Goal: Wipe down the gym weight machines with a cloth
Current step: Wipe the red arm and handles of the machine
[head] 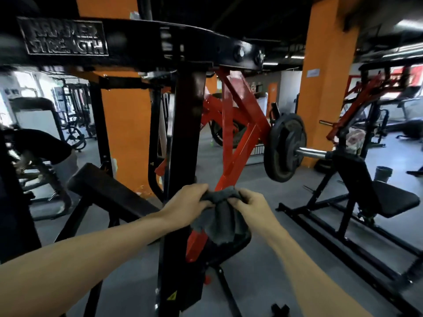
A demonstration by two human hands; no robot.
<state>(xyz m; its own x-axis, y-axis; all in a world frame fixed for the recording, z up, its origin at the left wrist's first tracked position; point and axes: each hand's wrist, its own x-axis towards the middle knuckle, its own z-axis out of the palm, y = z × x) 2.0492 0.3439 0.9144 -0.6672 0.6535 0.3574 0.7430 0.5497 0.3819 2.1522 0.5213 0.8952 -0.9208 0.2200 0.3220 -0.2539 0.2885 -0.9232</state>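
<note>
Between the two hands, low in the middle of the view, a grey cloth (220, 211) is being held up in front of the machine (183, 138). The left hand (186, 203) is gripping its upper left edge with fingers curled over the bunched fabric, and the right hand (248, 204) is pinching the upper right edge the same way, so both sets of fingers are clenching on the cloth. Most of it is hanging down slack below the hands, draping toward a black seat pad (231, 244) and crossing a red arm (238, 138) of the machine; whether it is touching either cannot be told.

Judging by the folds and droop, the cloth is soft, light and limp, and it is likely giving no resistance and keeping no shape by itself. Bunching or folding it into a pad in one palm looks the sensible hold before pressing it along the black upright or the red arm. A weight plate (285, 146) is sitting on the chrome sleeve to the right, near the red arm and well apart from the hands.
</note>
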